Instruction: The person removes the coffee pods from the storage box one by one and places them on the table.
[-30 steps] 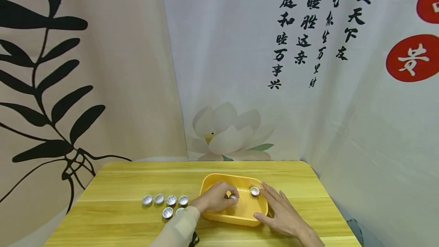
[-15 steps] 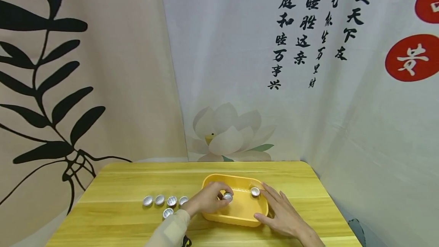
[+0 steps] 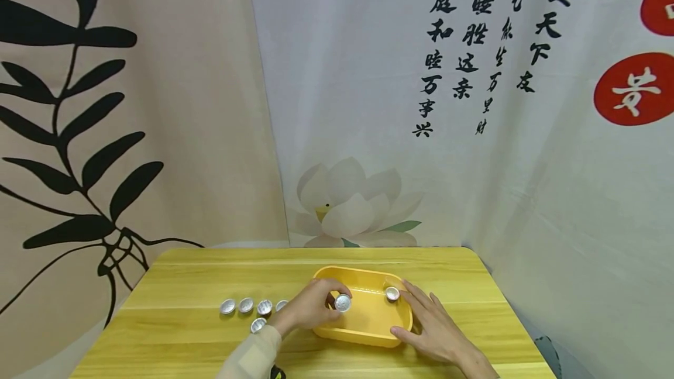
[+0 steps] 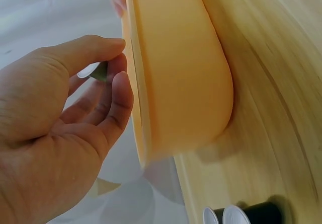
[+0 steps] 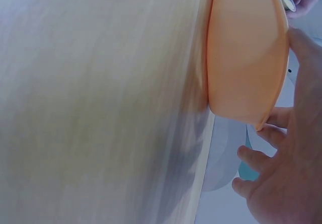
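Observation:
My left hand (image 3: 310, 307) pinches a coffee capsule (image 3: 343, 303) between thumb and fingers, at the left part of the yellow tray (image 3: 368, 339). The capsule's silver lid faces me; in the left wrist view the capsule (image 4: 98, 72) shows a dark green body, partly hidden by the fingers. Inside the tray, near its right end, a second capsule (image 3: 392, 293) lies with its silver face up. My right hand (image 3: 434, 329) rests on the tray's right end, fingers spread and fairly straight, thumb at the front rim. The right wrist view shows the fingertips touching the rim (image 5: 282, 78).
Left of the tray, several silver-lidded capsules (image 3: 246, 305) stand on the wooden table (image 3: 174, 332), some partly covered by my left hand and wrist. One capsule (image 3: 258, 325) sits nearer me. A printed cloth (image 3: 358, 104) hangs behind the table.
My left hand has moved left across the tray, carrying the pinched capsule, whose lid now shows more fully. My right hand and the capsule lying in the tray have stayed in place.

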Demonstrator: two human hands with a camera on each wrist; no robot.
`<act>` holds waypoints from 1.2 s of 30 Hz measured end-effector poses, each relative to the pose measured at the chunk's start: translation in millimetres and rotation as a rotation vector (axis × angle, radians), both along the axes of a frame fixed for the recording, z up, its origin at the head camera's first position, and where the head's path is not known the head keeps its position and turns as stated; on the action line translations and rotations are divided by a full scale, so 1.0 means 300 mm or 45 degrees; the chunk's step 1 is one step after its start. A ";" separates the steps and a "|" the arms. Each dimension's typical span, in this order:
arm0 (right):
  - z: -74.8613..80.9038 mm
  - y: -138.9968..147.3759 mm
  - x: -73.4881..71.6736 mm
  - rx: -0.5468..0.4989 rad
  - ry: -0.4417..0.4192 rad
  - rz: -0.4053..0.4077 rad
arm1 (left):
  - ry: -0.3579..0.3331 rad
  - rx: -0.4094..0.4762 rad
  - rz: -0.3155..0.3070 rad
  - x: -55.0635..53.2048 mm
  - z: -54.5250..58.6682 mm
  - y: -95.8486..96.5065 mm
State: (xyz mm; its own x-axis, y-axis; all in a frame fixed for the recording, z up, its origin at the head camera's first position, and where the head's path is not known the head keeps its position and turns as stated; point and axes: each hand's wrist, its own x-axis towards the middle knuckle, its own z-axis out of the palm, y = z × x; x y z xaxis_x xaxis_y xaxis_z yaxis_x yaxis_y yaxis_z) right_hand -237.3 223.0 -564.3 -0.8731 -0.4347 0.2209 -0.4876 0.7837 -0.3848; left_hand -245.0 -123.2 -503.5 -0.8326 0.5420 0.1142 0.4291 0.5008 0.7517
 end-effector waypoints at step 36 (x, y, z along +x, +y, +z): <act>-0.006 0.002 -0.001 0.009 -0.013 -0.002 | 0.048 0.118 0.221 0.092 0.034 -0.236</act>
State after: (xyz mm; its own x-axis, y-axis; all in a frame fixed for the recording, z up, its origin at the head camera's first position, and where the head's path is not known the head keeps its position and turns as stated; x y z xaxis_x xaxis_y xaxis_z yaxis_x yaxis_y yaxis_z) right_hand -237.5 223.5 -566.0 -0.8760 -0.4347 0.2091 -0.4824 0.7873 -0.3839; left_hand -217.4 -193.9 -493.5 -0.9068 0.3766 0.1896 0.3710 0.4990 0.7832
